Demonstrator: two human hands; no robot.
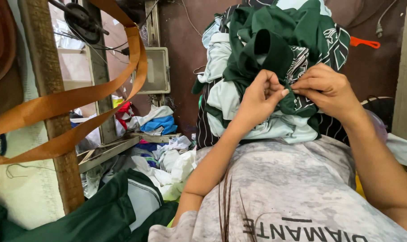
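Both hands' grip (289,91) on green garment (275,49)

Soft even daylight, sharp focus, wide-angle bending at edges

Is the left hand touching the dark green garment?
Touching. The head view shows the left hand pinching a fold of the dark green garment beside the right hand.

Fabric scraps (172,163) lie heaped on the floor (143,145).
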